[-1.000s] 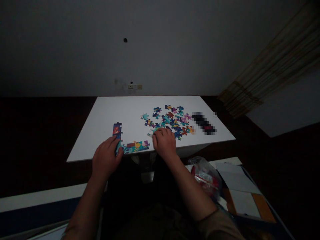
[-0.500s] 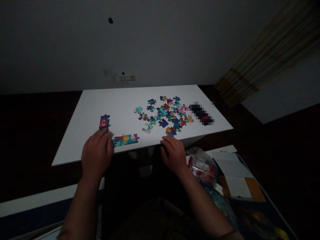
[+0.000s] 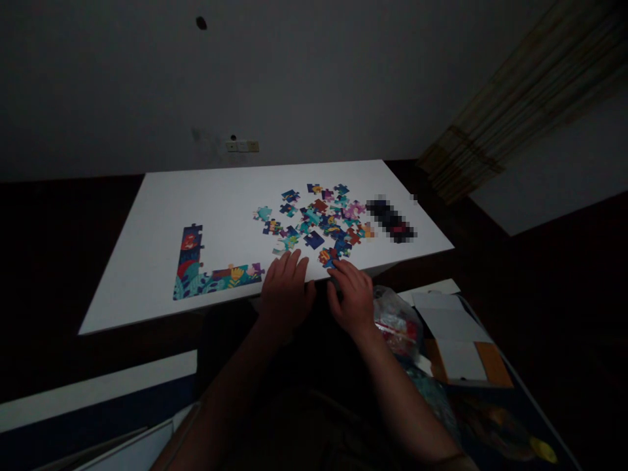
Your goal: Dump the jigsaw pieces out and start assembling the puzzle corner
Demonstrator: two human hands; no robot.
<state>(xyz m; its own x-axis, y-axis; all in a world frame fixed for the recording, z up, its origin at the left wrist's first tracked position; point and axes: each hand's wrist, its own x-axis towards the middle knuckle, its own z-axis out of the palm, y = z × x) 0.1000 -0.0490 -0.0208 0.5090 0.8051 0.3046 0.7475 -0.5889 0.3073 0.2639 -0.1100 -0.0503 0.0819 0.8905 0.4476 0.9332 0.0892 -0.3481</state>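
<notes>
My left hand [image 3: 287,288] lies at the table's near edge with its fingers stretched out. Its fingertips are close to a pale teal puzzle piece [image 3: 284,244]. My right hand [image 3: 354,297] is at the same edge, thumb apart from the fingers. Those fingertips reach an orange-and-blue puzzle piece [image 3: 326,256]; whether they press on it is unclear. Farther back spreads a loose pile of puzzle pieces [image 3: 333,226]. To the left, joined pieces form an L-shaped puzzle section [image 3: 196,281], showing sea plants and a red figure.
The white table [image 3: 147,242] stands before a grey wall with sockets [image 3: 242,146]. A pixelated dark object [image 3: 391,219] lies at the table's right. Below right are a clear plastic bag [image 3: 400,324] and a white-and-orange box [image 3: 464,360]. A curtain [image 3: 471,144] hangs at right.
My left hand has left the joined section and moved right, beside the loose pieces, uncovering the L's corner. My right hand's fingertips have moved slightly onto or beside the orange-and-blue piece. The view shifted slightly.
</notes>
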